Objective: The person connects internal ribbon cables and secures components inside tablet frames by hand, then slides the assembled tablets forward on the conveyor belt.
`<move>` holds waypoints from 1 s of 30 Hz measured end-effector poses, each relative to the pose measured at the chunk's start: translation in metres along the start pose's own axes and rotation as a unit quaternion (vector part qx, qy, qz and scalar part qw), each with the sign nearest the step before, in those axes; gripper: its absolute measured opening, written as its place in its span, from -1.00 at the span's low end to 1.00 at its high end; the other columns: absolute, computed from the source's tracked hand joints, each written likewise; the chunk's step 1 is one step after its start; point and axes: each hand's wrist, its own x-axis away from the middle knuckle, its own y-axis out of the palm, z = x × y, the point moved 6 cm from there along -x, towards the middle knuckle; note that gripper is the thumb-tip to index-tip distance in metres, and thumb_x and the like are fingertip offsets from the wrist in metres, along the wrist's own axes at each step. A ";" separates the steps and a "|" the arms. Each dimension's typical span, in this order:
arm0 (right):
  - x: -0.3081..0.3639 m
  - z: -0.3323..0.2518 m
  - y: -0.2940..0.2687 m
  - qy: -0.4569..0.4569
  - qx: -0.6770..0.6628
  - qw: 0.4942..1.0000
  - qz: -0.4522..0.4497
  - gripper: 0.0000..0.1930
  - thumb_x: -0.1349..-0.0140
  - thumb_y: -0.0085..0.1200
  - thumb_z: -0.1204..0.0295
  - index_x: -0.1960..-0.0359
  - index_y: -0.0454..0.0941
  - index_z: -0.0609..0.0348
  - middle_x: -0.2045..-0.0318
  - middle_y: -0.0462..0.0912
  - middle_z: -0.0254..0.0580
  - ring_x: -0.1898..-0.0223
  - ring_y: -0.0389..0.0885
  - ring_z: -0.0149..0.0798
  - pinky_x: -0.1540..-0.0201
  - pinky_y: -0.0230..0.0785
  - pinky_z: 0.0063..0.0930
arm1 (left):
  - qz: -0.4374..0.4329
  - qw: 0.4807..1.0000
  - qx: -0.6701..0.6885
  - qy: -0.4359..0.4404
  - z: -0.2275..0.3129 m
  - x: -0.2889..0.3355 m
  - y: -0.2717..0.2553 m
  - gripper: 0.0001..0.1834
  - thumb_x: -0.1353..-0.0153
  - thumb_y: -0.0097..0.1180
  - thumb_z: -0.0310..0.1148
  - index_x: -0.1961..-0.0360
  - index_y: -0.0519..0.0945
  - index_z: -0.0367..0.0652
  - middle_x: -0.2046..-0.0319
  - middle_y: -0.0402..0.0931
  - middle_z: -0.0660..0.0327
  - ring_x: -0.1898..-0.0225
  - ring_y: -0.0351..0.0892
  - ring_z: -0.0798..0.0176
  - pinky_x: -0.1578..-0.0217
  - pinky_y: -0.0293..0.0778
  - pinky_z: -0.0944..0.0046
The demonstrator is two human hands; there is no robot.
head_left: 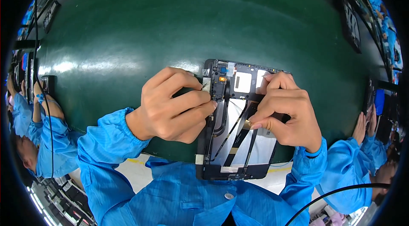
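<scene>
An opened tablet (266, 155) lies near the table's front edge, its black frame, silver inner panel, cables and dark upper board exposed. My left hand (172, 108) is closed, with curled fingers at the tablet's upper left edge, by a pale piece of tape (206, 84). Between the thumb and a finger of my right hand (287, 108) is the gold-coloured end of a dark flat cable (240, 138), which runs down across the panel. Other fingers of that hand rest by the tablet's upper right edge. The palm sides of both hands are hidden.
The green tabletop (187, 21) stretches beyond the tablet. Dark devices stand along the left (51, 16) and right (351, 21) edges. Co-workers in blue sleeves sit at left (55, 149) and right (345, 170). A black cable (336, 192) curves in at lower right.
</scene>
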 end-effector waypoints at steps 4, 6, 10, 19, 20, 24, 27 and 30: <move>-0.001 0.000 0.001 -0.006 0.014 1.000 -0.007 -0.85 0.05 0.63 0.42 0.40 0.92 0.00 0.47 0.78 -0.42 0.22 0.47 -0.22 -0.29 0.36 -0.07 | 0.002 1.000 -0.010 -0.002 0.001 0.001 0.001 -0.61 0.23 0.29 -0.35 0.29 0.88 -0.17 0.31 0.77 0.22 0.23 0.74 0.05 0.11 0.74 -0.01; -0.001 0.000 0.002 -0.005 0.010 1.000 -0.005 -0.85 0.05 0.63 0.42 0.41 0.92 0.00 0.47 0.78 -0.42 0.23 0.47 -0.23 -0.29 0.36 -0.07 | 0.003 1.000 -0.018 -0.003 0.002 0.000 0.000 -0.61 0.23 0.30 -0.35 0.29 0.87 -0.17 0.32 0.77 0.22 0.22 0.75 0.05 0.10 0.74 -0.02; -0.001 0.000 0.000 -0.002 0.011 1.000 -0.003 -0.86 0.05 0.61 0.44 0.42 0.92 -0.01 0.47 0.79 -0.43 0.22 0.46 -0.25 -0.30 0.36 -0.09 | 0.007 1.000 -0.024 0.008 0.004 -0.004 0.001 -0.62 0.23 0.29 -0.35 0.29 0.86 -0.17 0.33 0.77 0.21 0.21 0.76 0.04 0.09 0.74 -0.04; 0.002 -0.007 -0.002 0.004 -0.014 1.000 0.003 -0.68 -0.01 0.59 0.52 0.16 0.82 0.04 0.45 0.73 -0.46 0.20 0.56 -0.18 -0.17 0.33 -0.16 | 0.027 0.998 0.021 -0.043 0.006 -0.001 0.001 -0.63 0.25 0.17 -0.42 0.33 0.84 -0.12 0.38 0.75 0.23 0.19 0.81 0.06 0.00 0.71 -0.08; 0.002 -0.007 -0.003 0.004 -0.016 1.000 0.005 -0.68 -0.01 0.59 0.52 0.16 0.82 0.04 0.45 0.73 -0.46 0.20 0.56 -0.18 -0.17 0.33 -0.16 | 0.026 0.999 0.008 -0.046 0.008 -0.004 0.002 -0.63 0.25 0.18 -0.42 0.33 0.85 -0.11 0.39 0.75 0.24 0.20 0.80 0.06 0.00 0.71 -0.09; 0.003 -0.007 -0.007 -0.005 0.001 1.000 -0.016 -0.67 -0.04 0.57 0.54 0.13 0.80 0.02 0.45 0.72 -0.46 0.17 0.56 -0.16 -0.19 0.30 -0.16 | 0.027 0.998 -0.014 -0.060 0.012 -0.007 0.006 -0.61 0.25 0.19 -0.43 0.31 0.87 -0.07 0.39 0.73 0.27 0.21 0.78 0.06 -0.02 0.69 -0.14; 0.002 -0.007 -0.008 -0.009 0.002 1.000 -0.024 -0.68 -0.04 0.56 0.55 0.14 0.79 0.02 0.44 0.71 -0.46 0.15 0.55 -0.16 -0.20 0.29 -0.16 | 0.032 0.997 -0.032 -0.067 0.014 -0.008 0.004 -0.59 0.25 0.20 -0.43 0.29 0.88 -0.08 0.38 0.73 0.27 0.21 0.76 0.06 -0.03 0.68 -0.14; 0.001 -0.005 -0.009 -0.007 0.001 1.000 -0.027 -0.67 -0.04 0.55 0.56 0.14 0.79 0.02 0.45 0.69 -0.47 0.14 0.54 -0.16 -0.20 0.29 -0.15 | 0.026 0.996 -0.041 -0.069 0.010 -0.011 0.007 -0.57 0.25 0.20 -0.44 0.27 0.88 -0.08 0.36 0.72 0.26 0.22 0.73 0.06 -0.01 0.66 -0.12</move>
